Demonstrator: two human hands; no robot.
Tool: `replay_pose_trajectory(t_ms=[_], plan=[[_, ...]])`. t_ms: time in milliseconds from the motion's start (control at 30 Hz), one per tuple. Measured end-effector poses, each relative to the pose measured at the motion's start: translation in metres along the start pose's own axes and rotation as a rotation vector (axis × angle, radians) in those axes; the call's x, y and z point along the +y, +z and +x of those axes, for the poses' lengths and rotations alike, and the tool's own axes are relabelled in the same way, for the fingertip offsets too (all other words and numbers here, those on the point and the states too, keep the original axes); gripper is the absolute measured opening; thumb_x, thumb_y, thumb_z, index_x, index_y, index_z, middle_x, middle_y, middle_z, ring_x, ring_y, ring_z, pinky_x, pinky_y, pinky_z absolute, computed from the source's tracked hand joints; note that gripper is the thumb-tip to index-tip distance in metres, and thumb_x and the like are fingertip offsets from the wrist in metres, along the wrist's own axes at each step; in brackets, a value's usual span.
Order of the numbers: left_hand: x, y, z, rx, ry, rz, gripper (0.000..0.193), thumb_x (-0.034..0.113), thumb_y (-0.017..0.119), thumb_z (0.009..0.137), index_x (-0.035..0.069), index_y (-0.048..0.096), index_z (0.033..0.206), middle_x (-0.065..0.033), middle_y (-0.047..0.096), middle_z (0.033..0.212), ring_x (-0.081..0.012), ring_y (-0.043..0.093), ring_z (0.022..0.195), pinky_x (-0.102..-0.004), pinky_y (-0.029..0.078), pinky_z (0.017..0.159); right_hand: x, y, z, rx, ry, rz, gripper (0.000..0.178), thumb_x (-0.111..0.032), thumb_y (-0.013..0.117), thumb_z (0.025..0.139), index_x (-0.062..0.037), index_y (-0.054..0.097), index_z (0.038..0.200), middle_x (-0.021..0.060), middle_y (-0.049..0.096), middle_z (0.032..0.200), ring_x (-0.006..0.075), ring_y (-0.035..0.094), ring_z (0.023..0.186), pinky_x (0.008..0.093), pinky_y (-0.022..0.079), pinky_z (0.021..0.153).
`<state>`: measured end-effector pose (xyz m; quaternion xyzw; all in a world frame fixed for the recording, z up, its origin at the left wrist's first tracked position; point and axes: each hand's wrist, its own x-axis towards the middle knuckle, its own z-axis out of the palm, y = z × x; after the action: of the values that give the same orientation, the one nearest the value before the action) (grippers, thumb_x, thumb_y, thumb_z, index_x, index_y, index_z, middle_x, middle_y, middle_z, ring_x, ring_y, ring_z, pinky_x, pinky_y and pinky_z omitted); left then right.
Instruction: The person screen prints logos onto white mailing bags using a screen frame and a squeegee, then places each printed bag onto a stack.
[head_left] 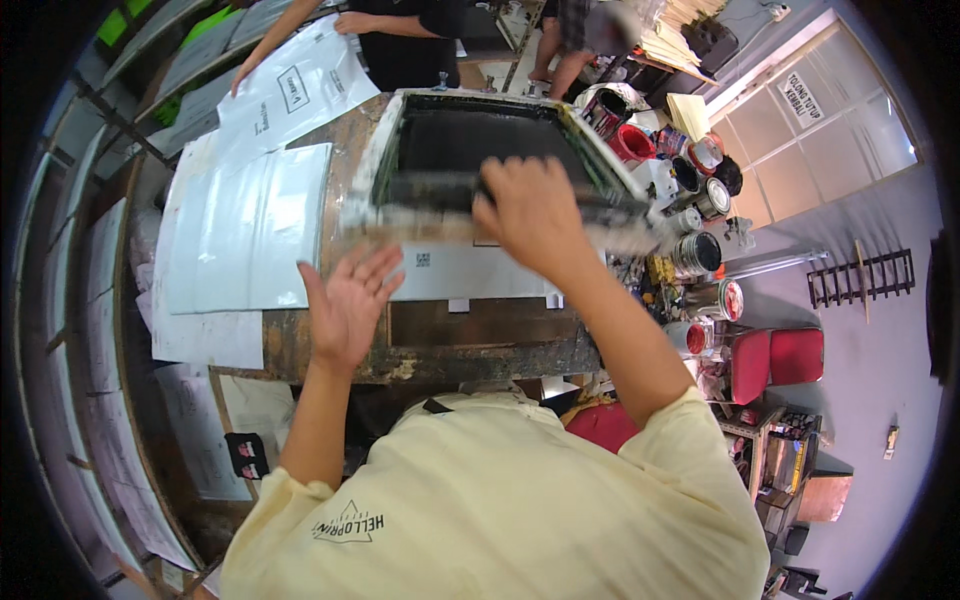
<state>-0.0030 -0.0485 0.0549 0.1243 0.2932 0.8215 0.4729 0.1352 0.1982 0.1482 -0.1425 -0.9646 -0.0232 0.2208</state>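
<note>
left hand (350,308) is spreading its fingers by a white sheet (475,275), right hand (533,205) is curling around a blurry dark bar (432,190), bar is crossing a frame (470,98), frame is covering part of the sheet

Glossy plastic sheets (250,230), rough wooden table (285,338)

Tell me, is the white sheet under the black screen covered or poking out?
Poking out: a strip of the white sheet shows in front of the black screen; the rest is hidden.

Right grip (535,210) at framed screen (480,138).
</note>
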Motion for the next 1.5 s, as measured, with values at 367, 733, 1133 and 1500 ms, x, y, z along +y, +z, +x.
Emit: replay_pose_trajectory(t_ms=[367,733,1133,1500], plan=[[-0.144,-0.093,-0.012,0.163,0.020,2.272,0.109,0.085,0.039,0.090,0.007,0.023,0.165,-0.0303,0.012,0.168,-0.0454,-0.001,0.158,-0.0740,-0.011,0.116,0.026,-0.028,0.079,0.272,0.021,-0.024,0.037,-0.041,0.067,0.084,-0.0050,0.072,0.093,0.0124,0.068,0.079,0.0318,0.065,0.083,0.0501,0.042,0.087],[-0.149,-0.083,-0.003,0.194,-0.134,2.201,0.116,0.086,0.043,0.087,-0.001,0.026,0.161,-0.0244,0.013,0.170,-0.0406,0.002,0.159,-0.0727,-0.011,0.117,0.056,-0.038,0.136,0.334,0.008,0.028,0.038,-0.042,0.064,0.085,-0.0055,0.068,0.075,0.0105,0.064,0.069,0.0301,0.064,0.072,0.0489,0.043,0.077],[-0.097,0.002,0.081,0.254,0.354,1.590,0.055,0.023,0.078,0.091,-0.003,0.061,0.137,-0.0221,0.067,0.131,-0.0366,0.067,0.112,-0.0442,0.051,0.097,0.064,-0.047,0.155,0.299,-0.009,-0.008,0.039,-0.041,0.064,0.088,-0.0045,0.073,0.098,0.0137,0.069,0.080,0.0353,0.067,0.080,0.0489,0.046,0.079],[0.010,-0.116,0.030,0.752,0.187,0.946,0.055,-0.003,0.070,0.087,0.001,0.058,0.140,-0.0111,0.071,0.107,-0.0125,0.064,0.073,-0.0276,0.054,0.064,0.040,-0.052,0.124,0.139,0.105,-0.009,0.035,-0.038,0.065,0.088,-0.0041,0.070,0.095,0.0131,0.067,0.085,0.0336,0.065,0.088,0.0491,0.043,0.087]])
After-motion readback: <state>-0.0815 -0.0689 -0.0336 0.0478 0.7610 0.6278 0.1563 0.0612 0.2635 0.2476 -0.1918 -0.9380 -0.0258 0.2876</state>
